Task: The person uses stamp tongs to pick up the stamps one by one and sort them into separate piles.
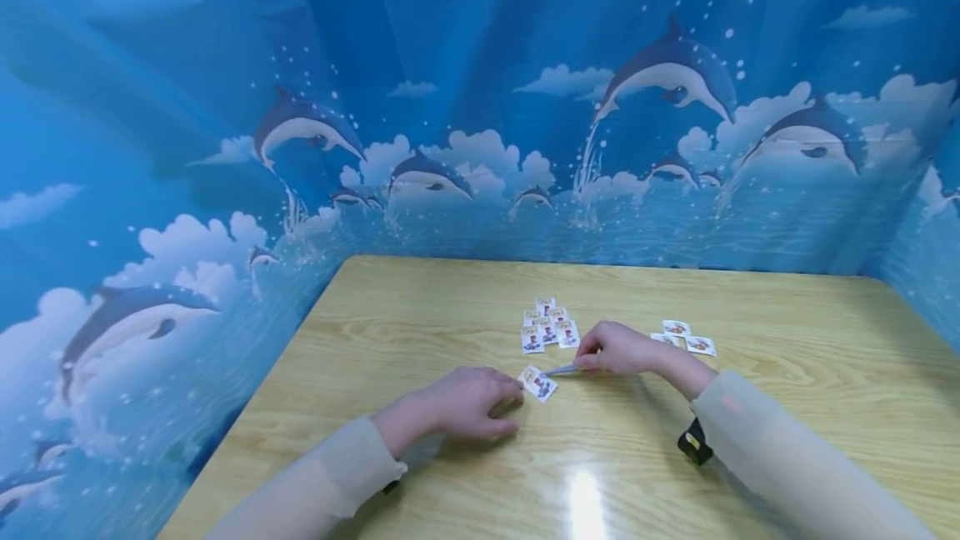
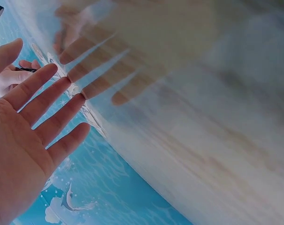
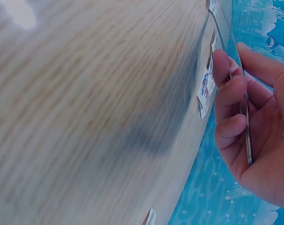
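Observation:
My right hand (image 1: 618,348) holds a pair of thin metal tweezers (image 3: 248,133), its fingers curled round the two arms. The tips of the tweezers reach the upper right side of a small white picture card (image 1: 537,384), tilted a little in the head view. On that card's other side is my left hand (image 1: 472,402), fingertips right at its left edge. Its fingers are straight and spread in the left wrist view, with nothing gripped. Just beyond the single card lies a cluster of several similar cards (image 1: 532,340), set close together in rows.
Three more small cards (image 1: 701,346) lie to the right, beyond my right forearm. All rest on a shiny wood-grain table (image 1: 420,307). A blue curtain (image 1: 465,40) printed with dolphins hangs behind the far edge and along the left. A black wrist device (image 1: 695,442) sits under the right sleeve.

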Demonstrator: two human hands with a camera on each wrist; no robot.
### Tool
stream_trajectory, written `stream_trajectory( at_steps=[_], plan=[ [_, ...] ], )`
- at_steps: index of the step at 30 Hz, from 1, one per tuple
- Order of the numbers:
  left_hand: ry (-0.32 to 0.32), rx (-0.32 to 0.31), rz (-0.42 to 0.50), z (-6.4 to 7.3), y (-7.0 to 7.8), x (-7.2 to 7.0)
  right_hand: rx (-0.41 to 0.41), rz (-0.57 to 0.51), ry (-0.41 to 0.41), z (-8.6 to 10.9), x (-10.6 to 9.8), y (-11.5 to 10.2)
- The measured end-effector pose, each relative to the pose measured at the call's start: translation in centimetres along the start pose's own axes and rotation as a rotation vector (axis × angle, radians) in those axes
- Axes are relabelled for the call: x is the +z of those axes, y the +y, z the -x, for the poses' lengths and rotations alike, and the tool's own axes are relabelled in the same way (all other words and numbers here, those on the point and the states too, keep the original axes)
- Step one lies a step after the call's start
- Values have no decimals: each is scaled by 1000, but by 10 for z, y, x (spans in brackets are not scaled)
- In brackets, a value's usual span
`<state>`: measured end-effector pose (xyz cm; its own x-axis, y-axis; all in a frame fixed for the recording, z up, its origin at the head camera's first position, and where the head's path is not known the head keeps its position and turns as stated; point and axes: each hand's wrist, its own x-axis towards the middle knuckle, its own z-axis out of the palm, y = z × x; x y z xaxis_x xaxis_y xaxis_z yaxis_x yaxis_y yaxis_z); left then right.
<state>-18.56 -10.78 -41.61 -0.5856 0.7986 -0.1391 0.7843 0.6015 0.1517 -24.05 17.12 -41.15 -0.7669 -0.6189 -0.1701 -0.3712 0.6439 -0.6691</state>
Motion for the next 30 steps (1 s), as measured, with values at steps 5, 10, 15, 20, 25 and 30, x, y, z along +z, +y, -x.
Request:
stream_trajectory(
  at_steps=[5, 10, 15, 20, 25, 30],
  plan=[
    [-3, -3, -8, -1, 0, -1, 18, 30, 3, -1, 2, -1],
    [11, 6, -8, -2, -1, 0, 43, 26, 8, -2, 6, -1],
    [20, 10, 2, -2, -1, 0, 23, 44, 32, 1, 9, -3],
    [3, -9, 24, -1, 1, -2, 9, 82, 58, 9, 6, -4],
    [-12, -33, 47, 0, 3, -3, 48, 100, 129, 17, 0, -4],
    [-11, -33, 54, -1, 3, -3, 61, 104, 200, 22, -1, -2]
  ],
)
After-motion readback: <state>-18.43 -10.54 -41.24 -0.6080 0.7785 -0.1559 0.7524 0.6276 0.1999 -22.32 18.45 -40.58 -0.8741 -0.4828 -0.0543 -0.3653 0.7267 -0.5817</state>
